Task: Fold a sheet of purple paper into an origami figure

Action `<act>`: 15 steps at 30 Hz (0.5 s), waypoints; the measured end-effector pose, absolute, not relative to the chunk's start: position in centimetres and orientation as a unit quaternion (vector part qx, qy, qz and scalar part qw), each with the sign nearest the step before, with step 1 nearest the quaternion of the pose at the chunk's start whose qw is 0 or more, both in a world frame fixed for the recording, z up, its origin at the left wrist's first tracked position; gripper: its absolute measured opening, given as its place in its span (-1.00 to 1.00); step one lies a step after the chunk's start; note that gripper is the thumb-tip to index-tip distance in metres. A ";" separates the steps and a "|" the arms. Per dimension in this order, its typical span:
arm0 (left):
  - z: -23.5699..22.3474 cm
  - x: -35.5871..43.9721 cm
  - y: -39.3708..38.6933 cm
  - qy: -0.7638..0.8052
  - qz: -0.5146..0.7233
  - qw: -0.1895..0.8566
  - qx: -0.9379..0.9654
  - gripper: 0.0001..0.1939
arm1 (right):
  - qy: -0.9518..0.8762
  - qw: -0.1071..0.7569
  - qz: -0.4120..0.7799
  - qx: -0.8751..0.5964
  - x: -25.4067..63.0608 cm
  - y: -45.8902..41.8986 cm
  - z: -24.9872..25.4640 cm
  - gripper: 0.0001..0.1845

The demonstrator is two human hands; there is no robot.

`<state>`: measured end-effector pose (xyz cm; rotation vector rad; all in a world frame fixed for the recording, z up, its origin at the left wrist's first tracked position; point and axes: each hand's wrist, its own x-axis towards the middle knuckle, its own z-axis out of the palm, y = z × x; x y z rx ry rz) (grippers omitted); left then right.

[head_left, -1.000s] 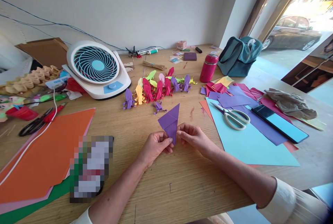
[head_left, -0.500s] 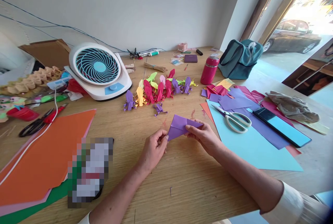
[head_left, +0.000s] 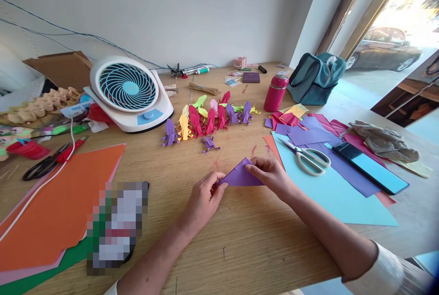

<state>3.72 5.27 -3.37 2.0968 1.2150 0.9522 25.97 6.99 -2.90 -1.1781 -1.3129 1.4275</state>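
Observation:
A folded piece of purple paper (head_left: 239,175) is held between my two hands, just above the wooden table. It shows as a triangle with its peak at the top. My left hand (head_left: 206,193) pinches the left corner between thumb and fingers. With thumb on the front and fingers behind, my right hand (head_left: 269,174) grips the upper right part, hiding that corner. Beyond the paper sits a small purple folded paper figure (head_left: 210,143). Behind it stands a cluster of paper figures (head_left: 196,123) in red, yellow, green, pink and purple.
White-handled scissors (head_left: 313,160) and a dark phone (head_left: 370,167) lie on coloured sheets at right. Orange paper (head_left: 61,208) and a pixelated object (head_left: 120,226) are at left. A fan (head_left: 128,87), a red bottle (head_left: 276,92) and a teal bag (head_left: 317,77) stand farther back.
The purple paper has turned in my hands, from a kite-like shape with a point to the right into a triangle with a level lower edge. My right hand has shifted its hold.

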 end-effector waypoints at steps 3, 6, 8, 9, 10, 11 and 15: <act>-3.2 3.8 5.2 0.446 0.380 0.273 0.763 -0.91 | -0.496 0.429 0.586 -0.476 25.8 6.9 -2.7 -0.49; -3.1 3.8 5.1 0.457 0.393 0.295 0.741 -0.91 | -0.476 0.427 0.603 -0.477 25.7 6.9 -2.6 -0.47; -3.2 3.8 5.1 0.467 0.394 0.329 0.720 -0.89 | -0.468 0.423 0.614 -0.475 25.7 6.8 -2.6 -0.46; -3.3 3.8 5.2 0.472 0.396 0.350 0.706 -0.88 | -0.465 0.420 0.619 -0.473 25.7 6.8 -2.6 -0.45; -3.3 3.8 5.2 0.475 0.398 0.371 0.692 -0.86 | -0.463 0.418 0.623 -0.472 25.6 6.8 -2.7 -0.45; -3.4 3.7 5.3 0.478 0.401 0.389 0.678 -0.85 | -0.462 0.416 0.627 -0.470 25.6 6.8 -2.7 -0.45; -3.3 3.7 5.4 0.483 0.412 0.431 0.642 -0.82 | -0.463 0.413 0.634 -0.461 25.4 6.9 -2.8 -0.45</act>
